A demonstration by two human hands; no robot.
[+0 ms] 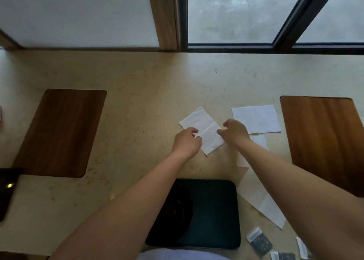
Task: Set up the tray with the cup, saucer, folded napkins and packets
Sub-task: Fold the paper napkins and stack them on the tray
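Observation:
A white napkin [202,128], folded into a long strip, lies slantwise on the beige counter. My left hand [187,141] pinches its left edge and my right hand [234,130] pinches its right edge. A second unfolded napkin [256,119] lies flat just right of my right hand. More white napkin sheets [260,198] lie under my right forearm. The black tray [214,212] sits close to me, with a dark saucer [177,210] on its left half, partly hidden by my left arm. Several dark packets [260,242] lie at the tray's right.
Two wooden placemats lie on the counter, one at the left [59,131] and one at the right [323,137]. A black object [7,190] sits at the left edge. A window and wall run along the counter's far side.

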